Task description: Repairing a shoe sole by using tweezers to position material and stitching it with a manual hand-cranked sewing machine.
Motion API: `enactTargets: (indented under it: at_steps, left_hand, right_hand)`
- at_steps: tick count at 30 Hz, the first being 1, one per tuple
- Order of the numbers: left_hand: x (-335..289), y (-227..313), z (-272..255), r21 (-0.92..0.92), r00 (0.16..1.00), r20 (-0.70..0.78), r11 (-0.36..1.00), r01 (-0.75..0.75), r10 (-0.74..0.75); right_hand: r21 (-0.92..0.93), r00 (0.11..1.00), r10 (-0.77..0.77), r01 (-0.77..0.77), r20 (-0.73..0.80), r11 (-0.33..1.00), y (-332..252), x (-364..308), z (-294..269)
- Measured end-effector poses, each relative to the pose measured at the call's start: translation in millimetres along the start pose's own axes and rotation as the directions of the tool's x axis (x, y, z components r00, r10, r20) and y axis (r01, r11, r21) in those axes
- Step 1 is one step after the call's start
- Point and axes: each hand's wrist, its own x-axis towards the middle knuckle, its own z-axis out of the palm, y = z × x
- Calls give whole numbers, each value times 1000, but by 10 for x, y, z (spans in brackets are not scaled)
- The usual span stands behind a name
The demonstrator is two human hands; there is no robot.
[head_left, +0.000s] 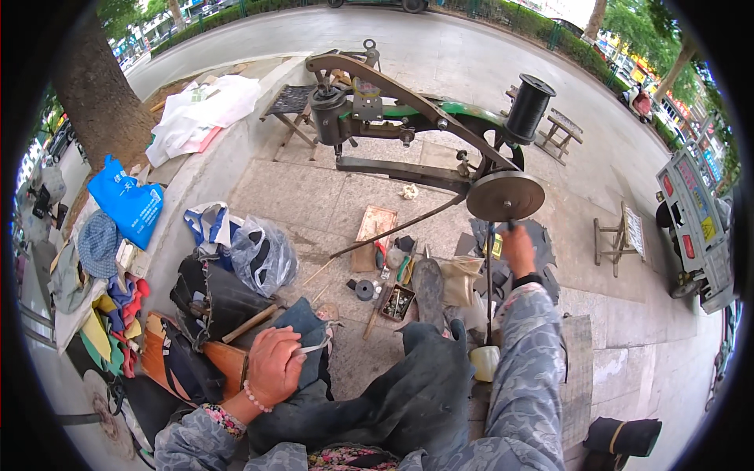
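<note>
A: Setting?
B: Outdoor pavement [302, 192], pale slabs, one thick tree trunk [102, 94] at left, a road [259, 39] beyond.

A: Principal item?
B: Sewing machine [441, 123], one, standing ahead of the person. Dark worn metal, green patches, long slanting lever; one round wheel [506, 196] at its near right; one large black spool [530, 108] above that.

A: Right arm?
B: Stretched forward from the lower edge, patterned grey sleeve. Right hand [519, 251] below the wheel, fingers curled round a dark handle [512, 225].

A: Left arm?
B: Bent, entering low at left, back of the hand upward, one beaded bracelet [258, 398]. Left hand [275, 363] over the lap, thumb and fingertip pinching a pale strip [316, 346] beside blue-grey cloth [300, 320].

A: Remaining count?
B: Low stools: three, one [620, 239] at right, one [559, 135] beyond the spool, one [292, 106] behind the machine's left end. Blue bag [126, 200]: one. Clear plastic bag [271, 263]: one. Blue hat [99, 242]: one. Tin of small parts [397, 303]: one, on the ground.
</note>
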Motion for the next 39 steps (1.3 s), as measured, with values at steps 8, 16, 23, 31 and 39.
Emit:
enactTargets:
  at_steps: [8,16,23,31,39]
  left_hand:
    - [10,18,42,10,1000,15,1000,-24,24]
    - [-30,-19,26,23,1000,10,1000,-15,15]
    - [20,11,74,9,999,22,1000,-26,26]
    - [7,6,20,35,999,27,999,-18,17]
    - [-4,-7,16,21,1000,12,1000,-2,2]
  right_hand:
    - [180,947,-247,284,-203,942,-1081,-206,-372]
    - [-34,971,-67,61,-228,998,-220,28,-797]
    - [364,994,-64,29,86,931,-379,-131,389]
    - [285,962,-161,222,-221,932,-849,-72,-810]
    - [2,985,-51,52,-164,999,45,7,-296]
